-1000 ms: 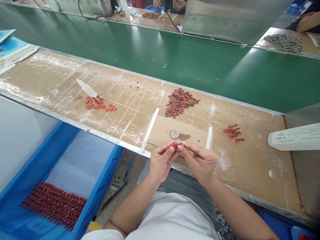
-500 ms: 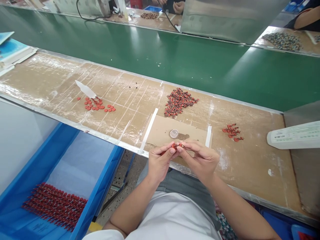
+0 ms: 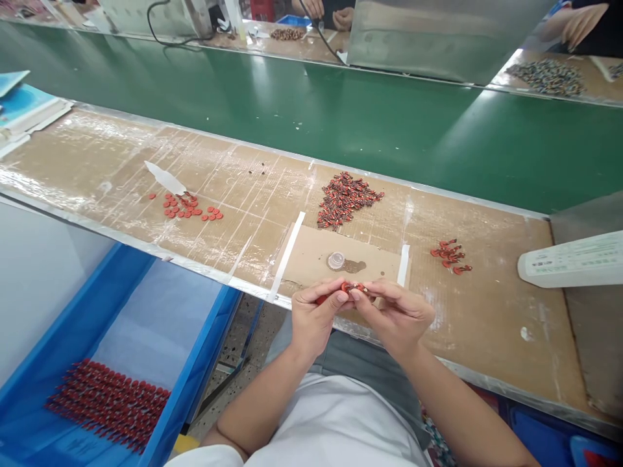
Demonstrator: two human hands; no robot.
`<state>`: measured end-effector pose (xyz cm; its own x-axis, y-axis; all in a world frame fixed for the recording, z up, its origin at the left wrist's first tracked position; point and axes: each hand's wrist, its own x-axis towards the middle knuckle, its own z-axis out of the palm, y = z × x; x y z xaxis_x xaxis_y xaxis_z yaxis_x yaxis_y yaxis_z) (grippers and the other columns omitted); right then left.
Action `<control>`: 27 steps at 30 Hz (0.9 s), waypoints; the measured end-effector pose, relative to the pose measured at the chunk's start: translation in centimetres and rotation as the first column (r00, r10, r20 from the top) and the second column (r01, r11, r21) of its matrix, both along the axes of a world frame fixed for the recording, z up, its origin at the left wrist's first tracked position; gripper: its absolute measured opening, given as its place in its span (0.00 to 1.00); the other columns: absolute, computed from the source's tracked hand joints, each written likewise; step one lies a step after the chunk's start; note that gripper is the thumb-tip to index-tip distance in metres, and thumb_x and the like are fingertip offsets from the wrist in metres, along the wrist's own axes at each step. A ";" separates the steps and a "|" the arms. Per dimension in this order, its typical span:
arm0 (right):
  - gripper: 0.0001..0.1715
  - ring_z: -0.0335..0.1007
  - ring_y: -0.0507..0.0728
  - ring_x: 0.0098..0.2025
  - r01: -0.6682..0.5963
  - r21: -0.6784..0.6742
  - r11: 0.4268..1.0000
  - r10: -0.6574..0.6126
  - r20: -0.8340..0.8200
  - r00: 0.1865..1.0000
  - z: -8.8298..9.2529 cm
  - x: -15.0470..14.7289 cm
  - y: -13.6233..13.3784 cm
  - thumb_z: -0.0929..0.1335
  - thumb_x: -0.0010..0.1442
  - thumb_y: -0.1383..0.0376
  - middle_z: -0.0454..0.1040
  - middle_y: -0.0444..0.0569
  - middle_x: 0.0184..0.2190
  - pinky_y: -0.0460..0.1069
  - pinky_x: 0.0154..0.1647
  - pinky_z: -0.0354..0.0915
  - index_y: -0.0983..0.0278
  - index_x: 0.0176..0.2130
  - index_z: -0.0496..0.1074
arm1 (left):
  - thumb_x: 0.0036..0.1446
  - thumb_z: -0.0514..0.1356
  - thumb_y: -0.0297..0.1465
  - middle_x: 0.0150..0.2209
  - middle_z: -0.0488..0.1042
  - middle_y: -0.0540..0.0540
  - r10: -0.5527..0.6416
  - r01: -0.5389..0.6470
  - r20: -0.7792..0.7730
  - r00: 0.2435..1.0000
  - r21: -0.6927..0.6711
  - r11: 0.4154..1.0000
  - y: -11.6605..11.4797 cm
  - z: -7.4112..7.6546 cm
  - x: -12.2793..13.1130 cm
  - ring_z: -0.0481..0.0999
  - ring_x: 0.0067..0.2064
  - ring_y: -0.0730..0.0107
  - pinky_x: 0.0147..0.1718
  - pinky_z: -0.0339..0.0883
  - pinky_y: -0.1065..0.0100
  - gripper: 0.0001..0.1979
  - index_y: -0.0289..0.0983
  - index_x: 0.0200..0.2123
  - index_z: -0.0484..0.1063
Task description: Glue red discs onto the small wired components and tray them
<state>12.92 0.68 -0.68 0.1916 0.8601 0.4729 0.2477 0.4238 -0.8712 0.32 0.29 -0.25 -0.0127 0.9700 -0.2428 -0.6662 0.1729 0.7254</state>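
My left hand (image 3: 313, 318) pinches a small red disc (image 3: 345, 287) between thumb and fingertips. Against it, my right hand (image 3: 400, 316) grips a small red-and-dark piece (image 3: 359, 287); the fingers cover much of both, so how they join is hidden. More red appears to lie inside the curled left fingers. Just beyond the hands, a small round cap-like dish (image 3: 336, 261) sits on a taped cardboard sheet (image 3: 311, 250), beside a wet brown stain. Farther back rises a heap of red-and-dark pieces (image 3: 346, 198).
Loose red discs (image 3: 187, 211) lie at left by a white pointed strip (image 3: 165, 176). Several pieces standing on discs (image 3: 450, 255) are at right, near a white bottle (image 3: 569, 259). A blue bin (image 3: 195, 363) holds rows of red pieces. Beyond the green belt (image 3: 272, 97), other people's hands work.
Both hands have shifted slightly right, still together with the disc and piece between them. Across the belt at the upper right, another person's hand has come into view.
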 end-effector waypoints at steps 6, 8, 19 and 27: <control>0.14 0.76 0.54 0.28 0.022 -0.039 0.999 -0.023 -0.030 0.999 -0.4 0.0 -0.3 0.76 0.50 0.68 0.81 0.46 0.31 0.49 0.28 0.74 0.56 0.39 0.79 | 0.43 0.74 0.31 0.32 0.83 0.46 0.029 -0.028 0.015 0.999 -0.041 0.999 0.0 0.2 0.4 0.83 0.35 0.66 0.34 0.78 0.70 0.10 0.40 0.31 0.81; 0.13 0.77 0.54 0.29 0.040 -0.055 0.998 -0.042 -0.041 0.998 -0.6 0.0 -0.5 0.76 0.50 0.68 0.81 0.46 0.32 0.49 0.29 0.75 0.57 0.39 0.79 | 0.42 0.74 0.32 0.33 0.83 0.45 0.031 -0.031 0.010 0.999 -0.036 0.999 0.0 0.2 0.6 0.83 0.37 0.64 0.34 0.78 0.69 0.09 0.40 0.30 0.81; 0.14 0.78 0.56 0.31 0.164 0.043 0.986 -0.166 0.062 0.984 -0.5 0.0 -0.7 0.77 0.49 0.69 0.81 0.45 0.31 0.50 0.30 0.76 0.56 0.38 0.79 | 0.45 0.72 0.29 0.39 0.82 0.45 0.002 0.002 -0.078 0.997 0.056 0.998 -0.1 0.3 0.8 0.81 0.43 0.63 0.40 0.78 0.65 0.08 0.41 0.32 0.83; 0.13 0.77 0.55 0.28 0.169 0.020 0.985 -0.170 0.064 0.983 -0.4 0.0 -0.7 0.76 0.49 0.68 0.81 0.45 0.29 0.49 0.27 0.76 0.57 0.37 0.79 | 0.46 0.71 0.27 0.37 0.82 0.46 -0.022 0.028 -0.092 0.996 0.065 0.998 0.2 0.2 0.5 0.82 0.40 0.64 0.40 0.78 0.67 0.06 0.41 0.31 0.82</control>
